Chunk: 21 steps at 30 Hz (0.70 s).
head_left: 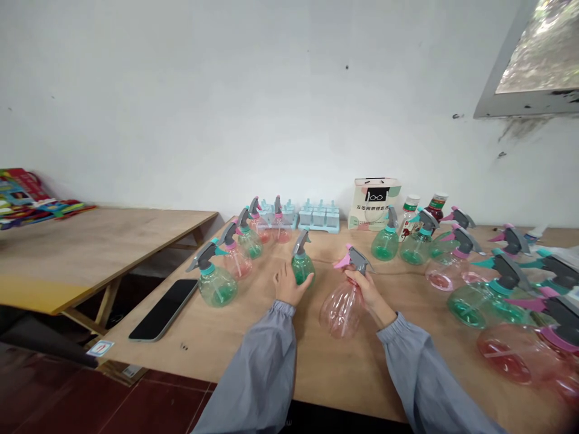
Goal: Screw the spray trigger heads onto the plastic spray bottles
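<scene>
My left hand (pixel 288 285) is wrapped round a small green spray bottle (pixel 302 263) with a grey trigger head, which stands upright on the wooden table (pixel 253 337). My right hand (pixel 367 290) grips the neck of a clear pink spray bottle (pixel 341 307) with a grey and pink trigger head; this bottle leans toward me, its base low near the tabletop. Both arms wear grey sleeves.
Several green and pink spray bottles stand at the left (pixel 216 283) and crowd the right side (pixel 488 295). A black phone (pixel 163 309) lies near the left edge. Light blue moulds (pixel 319 216), a paper box (pixel 374 204) and two capped bottles sit by the wall. A second table (pixel 90 241) stands left.
</scene>
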Each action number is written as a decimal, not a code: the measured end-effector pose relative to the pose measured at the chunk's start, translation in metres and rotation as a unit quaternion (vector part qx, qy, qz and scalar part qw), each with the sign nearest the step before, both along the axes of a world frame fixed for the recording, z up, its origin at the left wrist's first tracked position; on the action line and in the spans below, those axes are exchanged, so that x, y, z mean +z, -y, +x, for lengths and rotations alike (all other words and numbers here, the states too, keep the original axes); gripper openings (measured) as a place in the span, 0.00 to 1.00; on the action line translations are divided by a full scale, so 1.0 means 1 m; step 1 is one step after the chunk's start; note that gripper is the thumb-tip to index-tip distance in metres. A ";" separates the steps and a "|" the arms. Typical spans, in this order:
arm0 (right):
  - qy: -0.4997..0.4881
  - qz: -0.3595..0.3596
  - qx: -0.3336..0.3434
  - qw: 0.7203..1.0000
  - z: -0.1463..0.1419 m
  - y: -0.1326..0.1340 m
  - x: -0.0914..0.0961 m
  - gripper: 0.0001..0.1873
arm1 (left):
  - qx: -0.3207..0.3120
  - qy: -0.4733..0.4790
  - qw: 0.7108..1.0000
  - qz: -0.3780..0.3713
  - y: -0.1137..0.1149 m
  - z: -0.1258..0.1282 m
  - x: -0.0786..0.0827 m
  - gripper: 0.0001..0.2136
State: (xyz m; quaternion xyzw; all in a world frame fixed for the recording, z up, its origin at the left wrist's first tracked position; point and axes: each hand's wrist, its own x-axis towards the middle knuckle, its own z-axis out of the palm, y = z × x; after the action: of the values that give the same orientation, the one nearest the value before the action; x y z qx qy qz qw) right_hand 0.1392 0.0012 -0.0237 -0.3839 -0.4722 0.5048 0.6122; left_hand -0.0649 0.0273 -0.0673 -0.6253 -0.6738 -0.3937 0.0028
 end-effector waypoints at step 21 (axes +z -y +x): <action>0.147 0.140 -0.327 0.923 0.122 -0.031 0.010 0.18 | -0.027 0.011 1.000 -0.009 -0.004 -0.004 -0.004 0.38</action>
State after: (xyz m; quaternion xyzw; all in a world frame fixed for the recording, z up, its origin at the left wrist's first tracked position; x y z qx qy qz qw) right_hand 0.2612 0.0319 -0.0141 -0.4972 -0.4714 0.1432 0.7142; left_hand -0.0689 0.0309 -0.0709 -0.6386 -0.6603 -0.3948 -0.0205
